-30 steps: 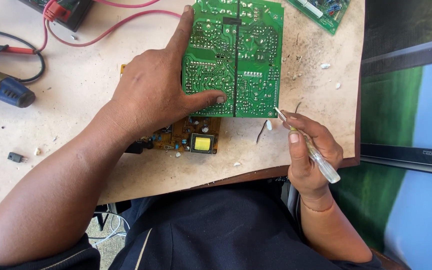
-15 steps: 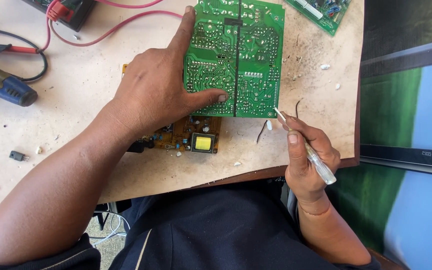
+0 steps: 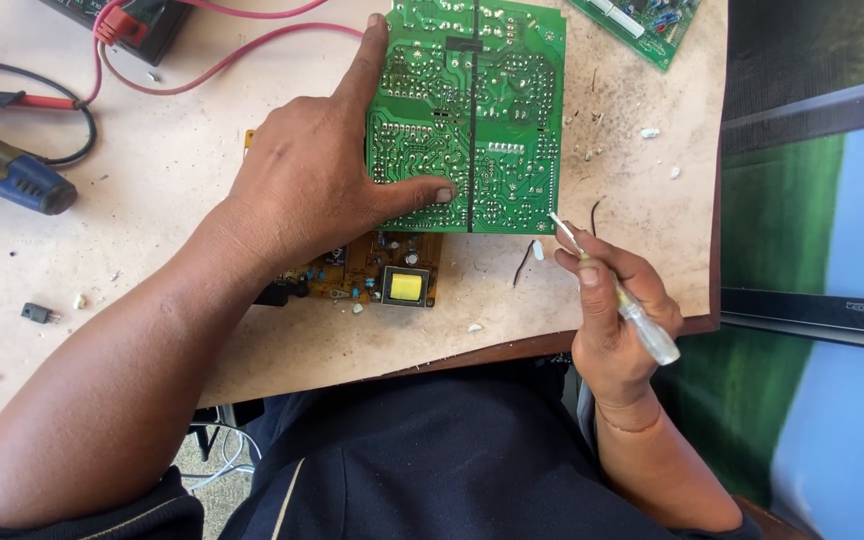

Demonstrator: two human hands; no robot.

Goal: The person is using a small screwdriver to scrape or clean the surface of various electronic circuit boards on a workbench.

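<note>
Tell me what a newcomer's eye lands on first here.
The green board at top centre, solder side up, pinned flat by the left hand. Right of it, near the table edge, the right hand holds a clear-handled screwdriver. A small brown board with a yellow part lies below the green one.

Electronics repair workshop. A scarred, dusty workbench carries a green circuit board solder-side up, a smaller brown board, red test leads and a blue-handled tool.
</note>
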